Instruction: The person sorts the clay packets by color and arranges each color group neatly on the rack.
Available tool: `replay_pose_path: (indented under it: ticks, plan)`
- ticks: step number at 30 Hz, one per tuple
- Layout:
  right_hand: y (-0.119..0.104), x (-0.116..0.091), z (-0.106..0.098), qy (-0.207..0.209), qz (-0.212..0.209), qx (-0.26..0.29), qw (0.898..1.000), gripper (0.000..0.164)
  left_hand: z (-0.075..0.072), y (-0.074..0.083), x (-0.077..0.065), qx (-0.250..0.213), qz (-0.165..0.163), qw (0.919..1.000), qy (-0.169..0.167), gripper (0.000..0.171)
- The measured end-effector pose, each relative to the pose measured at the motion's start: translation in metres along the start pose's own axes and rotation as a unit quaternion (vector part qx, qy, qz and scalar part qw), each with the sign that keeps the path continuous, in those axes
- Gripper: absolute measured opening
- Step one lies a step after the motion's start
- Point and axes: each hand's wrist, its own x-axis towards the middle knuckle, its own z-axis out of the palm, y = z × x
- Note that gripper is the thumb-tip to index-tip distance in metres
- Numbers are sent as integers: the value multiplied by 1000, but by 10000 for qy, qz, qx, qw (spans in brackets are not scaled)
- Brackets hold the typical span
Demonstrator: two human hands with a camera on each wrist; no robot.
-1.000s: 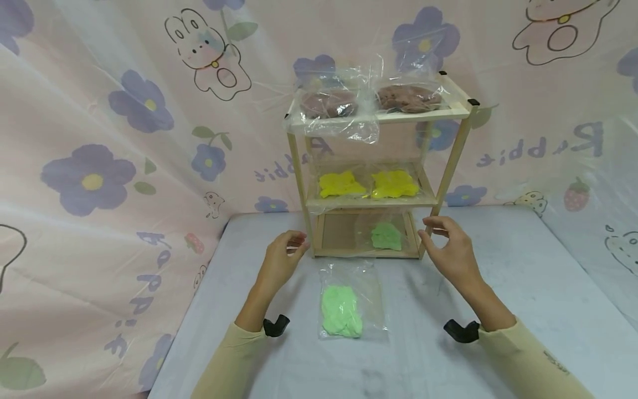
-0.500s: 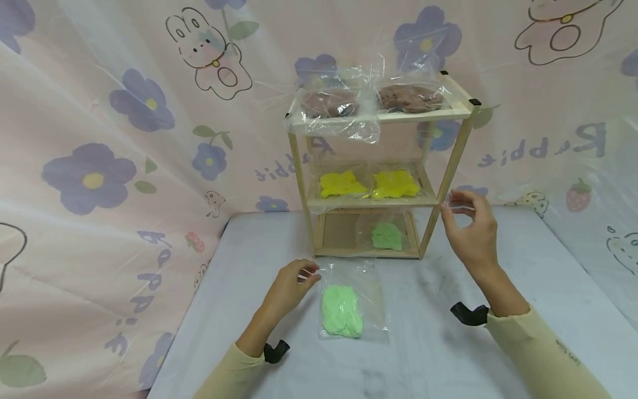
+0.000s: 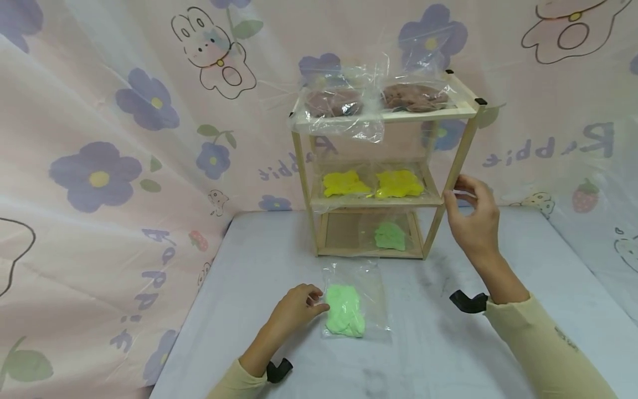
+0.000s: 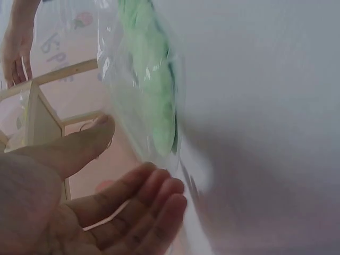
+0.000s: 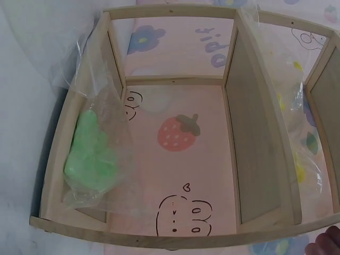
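Note:
My left hand (image 3: 296,306) is at the left edge of a clear plastic bag (image 3: 376,305) lying on the table. The bag holds a flat mass of light green, clay-like stuff (image 3: 345,311). In the left wrist view my fingers (image 4: 154,204) and thumb are spread beside the bag, with a gap between them. My right hand (image 3: 473,219) is raised at the right front post of a small wooden shelf (image 3: 371,204). Its thumb and fingertips meet the post, fingers loosely bent. In the right wrist view only a bit of the fingers (image 5: 325,243) shows.
On the bottom shelf, a second green bag (image 3: 390,236) lies to the right. The middle shelf bears two yellow bags (image 3: 344,183), the top one two brown bags (image 3: 413,98). A printed curtain (image 3: 99,233) hangs behind the table (image 3: 523,266).
My left hand has come down from the shelf's lower left corner to the bag's left edge. My right hand has risen from the lower right post to about the middle shelf's height.

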Motion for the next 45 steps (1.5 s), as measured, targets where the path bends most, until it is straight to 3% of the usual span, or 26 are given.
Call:
replay_pose_path:
  ticks: [5,14,28,35,45]
  plan:
    - [4,5,2,30,104,-73,9999,37,4,6,-6,383,-69,9991,-162,53]
    - [18,13,4,-70,300,-201,9993,28,17,11,-9,1089,-149,9938,-139,77]
    - [22,13,3,-214,435,-295,9984,26,29,23,-12,2138,41,9768,95,88]
    - [20,13,3,-229,386,-283,9986,26,32,24,-11,2201,69,9754,97,86]
    - [15,13,1,-257,368,-321,9985,27,32,19,-5,1774,170,9838,175,72]
